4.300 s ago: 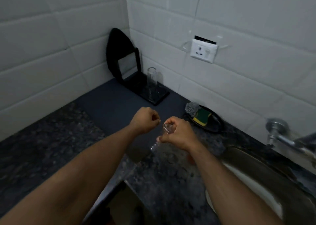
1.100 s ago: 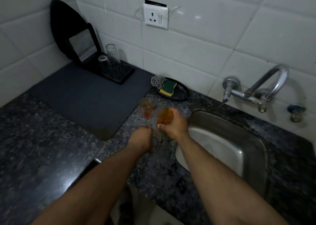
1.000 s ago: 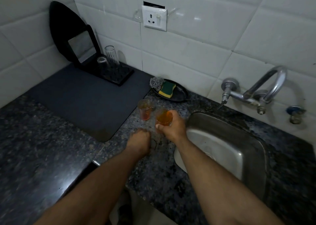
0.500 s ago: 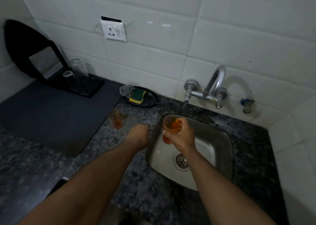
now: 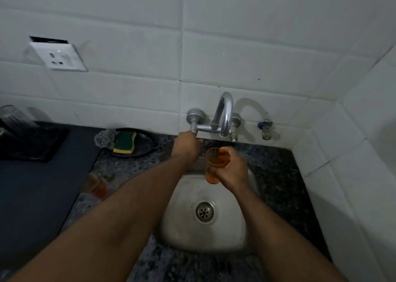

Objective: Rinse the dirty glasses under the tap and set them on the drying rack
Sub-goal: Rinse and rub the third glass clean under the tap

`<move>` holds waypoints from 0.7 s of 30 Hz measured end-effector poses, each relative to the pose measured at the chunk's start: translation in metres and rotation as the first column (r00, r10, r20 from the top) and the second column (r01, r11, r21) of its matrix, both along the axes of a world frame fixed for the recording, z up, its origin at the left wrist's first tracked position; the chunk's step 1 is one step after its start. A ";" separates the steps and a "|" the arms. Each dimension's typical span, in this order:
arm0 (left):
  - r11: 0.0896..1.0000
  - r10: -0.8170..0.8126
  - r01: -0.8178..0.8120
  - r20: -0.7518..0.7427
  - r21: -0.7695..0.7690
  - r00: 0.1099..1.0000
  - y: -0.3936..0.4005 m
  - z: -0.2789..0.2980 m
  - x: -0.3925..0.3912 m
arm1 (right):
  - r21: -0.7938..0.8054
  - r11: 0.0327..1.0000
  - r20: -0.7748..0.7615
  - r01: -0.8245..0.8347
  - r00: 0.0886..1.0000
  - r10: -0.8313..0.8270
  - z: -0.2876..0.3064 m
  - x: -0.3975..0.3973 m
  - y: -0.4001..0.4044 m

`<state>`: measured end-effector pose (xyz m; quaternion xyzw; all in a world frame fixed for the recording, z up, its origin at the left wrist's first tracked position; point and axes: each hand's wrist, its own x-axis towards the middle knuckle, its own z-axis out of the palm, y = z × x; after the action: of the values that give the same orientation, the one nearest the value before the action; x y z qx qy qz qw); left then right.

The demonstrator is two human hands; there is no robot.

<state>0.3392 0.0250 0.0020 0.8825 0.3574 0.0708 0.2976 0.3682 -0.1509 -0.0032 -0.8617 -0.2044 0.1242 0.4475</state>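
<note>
My right hand [image 5: 230,167] grips an orange-stained glass [image 5: 212,166], upright over the steel sink [image 5: 186,234], just below the spout of the chrome tap [image 5: 224,115]. No water shows. My left hand [image 5: 186,145] is closed around the tap's left valve handle, which it hides. A second orange-stained glass [image 5: 96,186] stands on the granite counter left of the sink. At the far left edge, a clear glass [image 5: 10,116] stands on the black drying rack [image 5: 36,146].
A dark mat [image 5: 38,187] covers the counter on the left. A black dish [image 5: 145,144] with a green-yellow sponge [image 5: 125,141] and steel scrubber [image 5: 104,139] sits by the wall. A wall socket [image 5: 57,56] is above; a small valve [image 5: 265,127] sits right of the tap.
My right hand has carried the orange glass from the counter to under the spout. My left hand has gone from the counter up to the tap's left handle. The view has swung right.
</note>
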 end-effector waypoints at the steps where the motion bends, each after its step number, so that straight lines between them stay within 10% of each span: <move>1: 0.999 0.036 -0.036 0.007 -0.019 0.999 0.001 -0.001 0.005 | -0.005 1.000 -0.006 0.001 1.000 -0.001 0.001 0.002 -0.001; 21: 0.972 0.162 -0.164 -0.028 -0.168 0.986 -0.003 0.003 0.006 | -0.019 0.996 -0.024 -0.087 0.996 0.087 -0.007 0.001 -0.027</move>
<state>0.3452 0.0222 0.0045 0.8221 0.4355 0.0580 0.3622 0.3694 -0.1778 -0.0099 -0.8550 -0.2352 0.1558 0.4352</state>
